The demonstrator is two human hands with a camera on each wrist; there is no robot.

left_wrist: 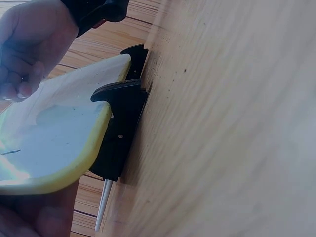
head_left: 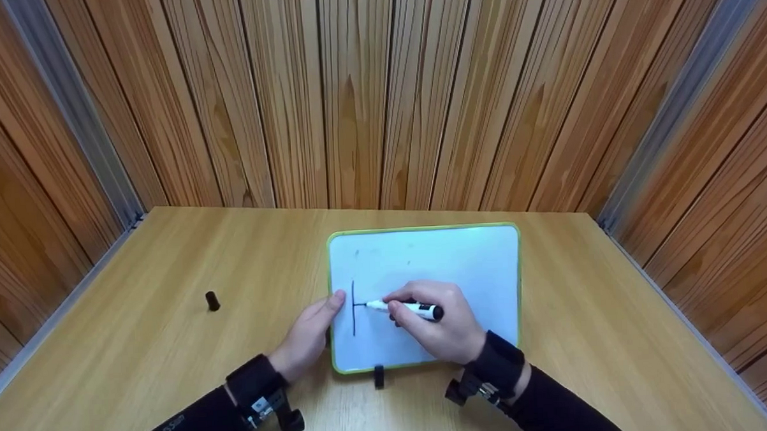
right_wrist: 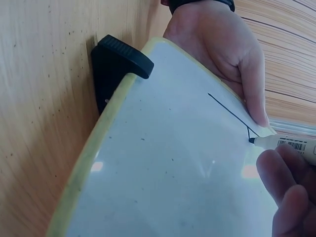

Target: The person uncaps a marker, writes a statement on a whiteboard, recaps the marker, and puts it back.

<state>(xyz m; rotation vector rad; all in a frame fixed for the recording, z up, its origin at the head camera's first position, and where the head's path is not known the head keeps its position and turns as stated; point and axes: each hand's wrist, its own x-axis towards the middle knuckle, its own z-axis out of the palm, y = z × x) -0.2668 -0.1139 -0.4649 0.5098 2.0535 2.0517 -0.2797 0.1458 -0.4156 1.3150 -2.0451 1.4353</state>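
Observation:
A whiteboard with a yellow-green rim (head_left: 468, 257) stands tilted on the table in the head view. My left hand (head_left: 308, 333) grips its left edge, thumb on the front face and the other fingers hidden behind. My right hand (head_left: 444, 322) pinches a white whiteboard marker (head_left: 379, 305) with a black end. In the right wrist view the marker's dark tip (right_wrist: 252, 140) touches the board. A long black line (head_left: 354, 318) runs near the left edge, with a short stroke (head_left: 360, 304) leading from its middle to the tip.
Black stand feet (left_wrist: 118, 128) hold the board's lower edge; one foot (head_left: 379, 376) shows below it in the head view. A small black cap (head_left: 212, 301) stands on the wooden table (head_left: 139, 351) to the left. Wood-panelled walls (head_left: 354, 102) enclose the table.

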